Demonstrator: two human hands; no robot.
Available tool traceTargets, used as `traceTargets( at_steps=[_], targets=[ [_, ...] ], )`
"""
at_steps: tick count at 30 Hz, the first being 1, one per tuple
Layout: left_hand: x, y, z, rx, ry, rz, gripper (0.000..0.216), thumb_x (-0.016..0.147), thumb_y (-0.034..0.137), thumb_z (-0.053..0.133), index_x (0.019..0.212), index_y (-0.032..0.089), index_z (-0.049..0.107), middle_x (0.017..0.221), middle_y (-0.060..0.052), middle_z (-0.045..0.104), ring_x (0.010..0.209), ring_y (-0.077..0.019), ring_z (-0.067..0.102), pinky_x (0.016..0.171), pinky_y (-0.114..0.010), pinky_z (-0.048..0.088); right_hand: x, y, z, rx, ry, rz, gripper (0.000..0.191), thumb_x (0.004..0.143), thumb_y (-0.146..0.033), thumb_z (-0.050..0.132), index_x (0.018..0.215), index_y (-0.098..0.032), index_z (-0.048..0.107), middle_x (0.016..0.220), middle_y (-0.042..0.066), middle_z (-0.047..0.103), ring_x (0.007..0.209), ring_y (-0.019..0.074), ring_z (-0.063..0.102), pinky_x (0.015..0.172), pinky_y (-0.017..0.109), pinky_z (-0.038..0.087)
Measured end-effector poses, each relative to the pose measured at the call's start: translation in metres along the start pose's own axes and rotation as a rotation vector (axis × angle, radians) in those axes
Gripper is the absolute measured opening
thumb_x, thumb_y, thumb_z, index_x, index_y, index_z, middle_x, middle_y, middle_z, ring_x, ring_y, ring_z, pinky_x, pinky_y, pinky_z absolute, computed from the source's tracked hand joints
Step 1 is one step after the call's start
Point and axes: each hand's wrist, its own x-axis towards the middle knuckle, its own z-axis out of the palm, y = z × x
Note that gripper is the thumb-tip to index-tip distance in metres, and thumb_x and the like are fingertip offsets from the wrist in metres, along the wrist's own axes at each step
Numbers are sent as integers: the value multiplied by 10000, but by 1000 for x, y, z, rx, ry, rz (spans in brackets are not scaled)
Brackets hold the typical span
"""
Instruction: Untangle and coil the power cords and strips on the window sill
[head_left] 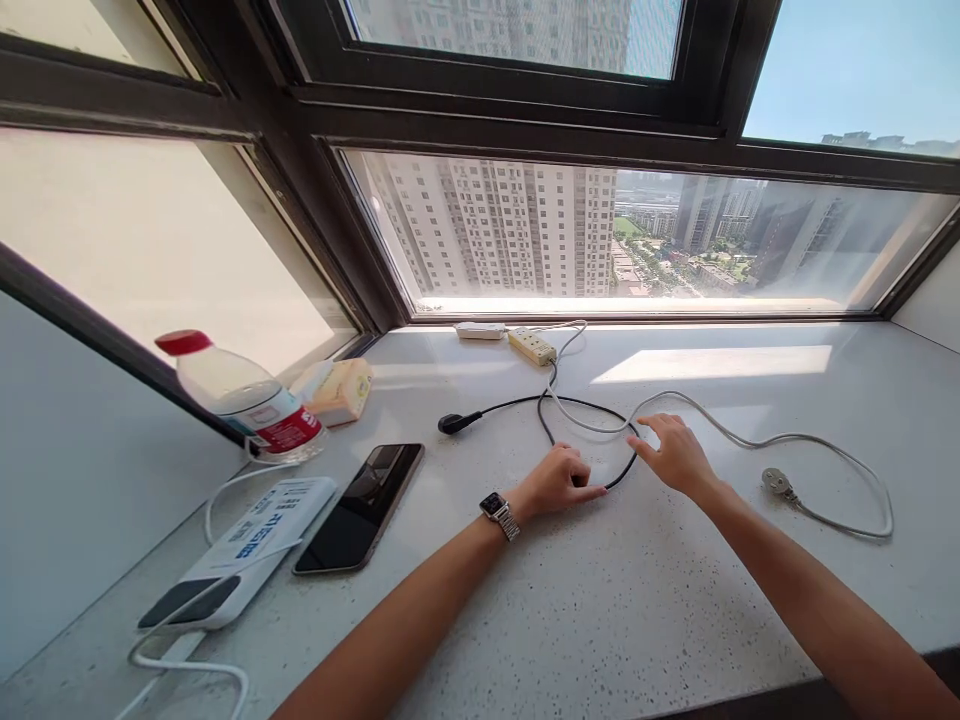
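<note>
A dark-framed window [510, 122] fills the top of the frame, above a speckled white windowsill [570, 610] sunlit right of centre. A pale power cord [795, 437] winds from upper centre to far right; a black power cord [510, 403] loops at centre. The right hand [675, 455], fingers apart, meets the loop's right edge; the left hand [555, 483] curls over its lower part, grip impossible to tell.

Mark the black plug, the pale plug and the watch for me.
Black plug [452, 424]: head view, on its dark body.
Pale plug [775, 483]: head view, on its round head.
Watch [493, 504]: head view, on its dark face.
</note>
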Motion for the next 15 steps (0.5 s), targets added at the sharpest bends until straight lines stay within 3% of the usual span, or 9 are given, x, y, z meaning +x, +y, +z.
traceTargets(
  at_steps=[2,4,7,10,11,13,15],
  targets=[
    [8,7,5,-37,35,20,366,768,384,668,504,157,555,529,22,580,570,-98,499,757,-267,395,19,-33,26,41,-38,-59,403,896,-427,518,1188,-167,615,1185,108,637,1134,268,519,899,369,412],
    [10,4,-1,-14,138,-48,287,768,357,646,552,172,605,605,4,632,624,-115,549,724,-242,424,33,-50,45,63,-41,-35,353,898,-377,528,1167,-176,634,1168,95,647,1108,256,533,902,356,398],
    [0,-18,-32,93,336,-240,340,866,354,467,630,173,630,675,-51,646,692,-163,571,729,-283,449,42,-50,62,79,-38,28,237,884,-308,554,1043,-195,689,1057,75,683,1033,241,559,862,336,386],
    [-17,-53,-74,217,493,-438,322,859,383,443,850,159,674,939,-149,663,995,-298,552,904,-470,397,40,-40,68,141,52,8,186,903,-246,515,890,-205,695,904,42,694,938,203,575,824,308,362],
    [-23,-65,-87,271,499,-519,343,814,417,514,953,148,675,1073,-185,636,1103,-359,499,940,-546,353,38,-37,69,173,88,-16,202,913,-246,497,853,-201,685,862,33,688,896,186,576,805,296,356],
    [-34,-85,-104,405,327,-778,528,713,526,610,1086,154,650,1222,-212,569,1191,-435,428,930,-625,332,35,-33,71,232,116,-72,237,920,-301,494,789,-192,659,765,18,656,782,157,565,736,270,347],
    [-43,-97,-109,414,166,-837,556,715,545,585,1110,160,645,1218,-207,566,1153,-422,472,888,-581,401,34,-31,72,277,107,-111,294,894,-395,533,709,-186,628,667,2,597,662,135,520,642,253,322]
  ],
)
